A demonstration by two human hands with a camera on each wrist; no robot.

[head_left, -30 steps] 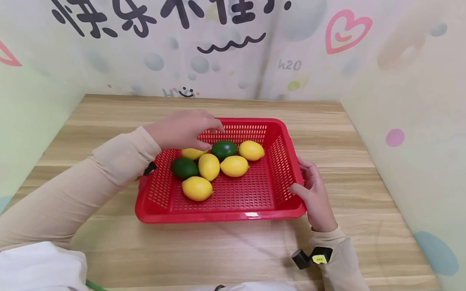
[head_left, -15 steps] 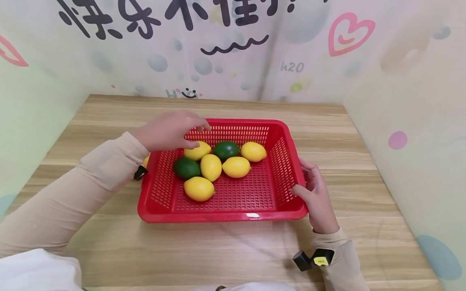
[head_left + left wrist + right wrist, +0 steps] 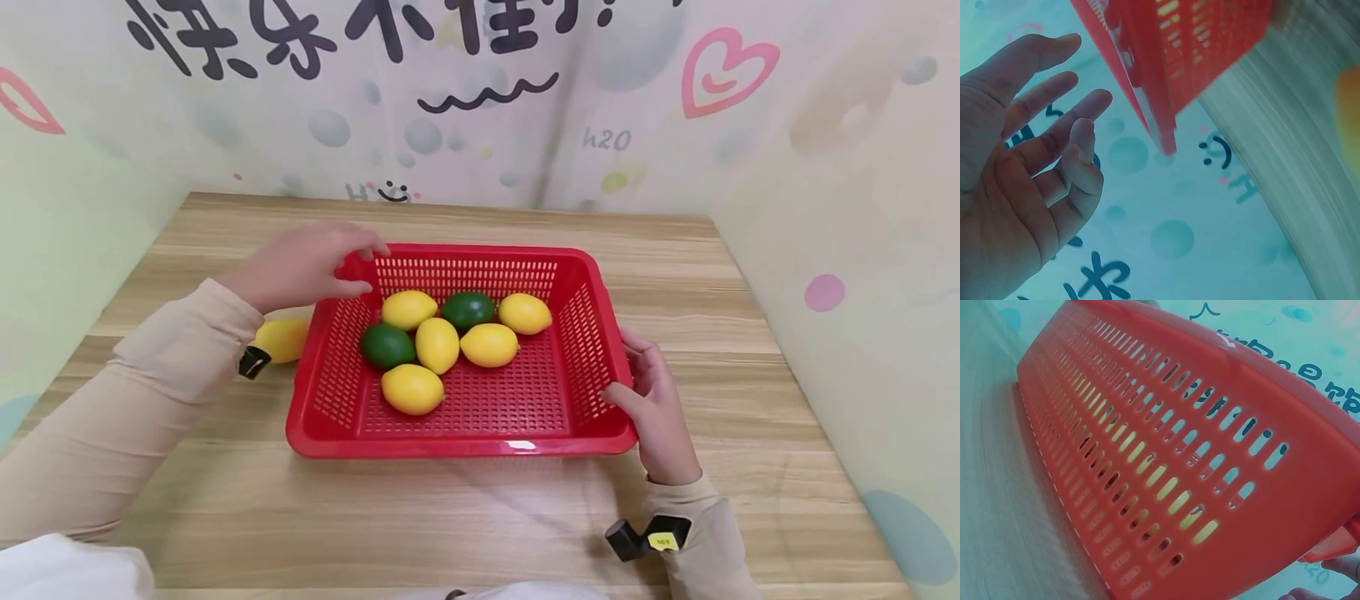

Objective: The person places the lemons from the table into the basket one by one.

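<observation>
A red plastic basket [image 3: 457, 448] with slotted walls stands on the table. In it lie several yellow lemons [image 3: 412, 389] and two dark green, lime-like fruits [image 3: 386, 346]. My right hand [image 3: 658, 412] grips the basket's right rim, thumb on the inner side and fingers outside; in the right wrist view, only fingertips [image 3: 1350, 565] show at the lower right corner. My left hand [image 3: 303, 262] hovers by the back left corner, holding nothing. The left wrist view shows its fingers [image 3: 1041, 97] loosely bent and apart from the basket wall [image 3: 1191, 50].
Outside the basket, at its left, a yellow lemon [image 3: 283, 340] rests on the wooden table [image 3: 360, 525], partly hidden by my left wrist. Behind the table rises a printed wall [image 3: 480, 150], with side walls left and right.
My left hand has drawn back leftward from over the fruit to the basket's corner, uncovering a lemon inside and the one outside. My right hand keeps its grip.
</observation>
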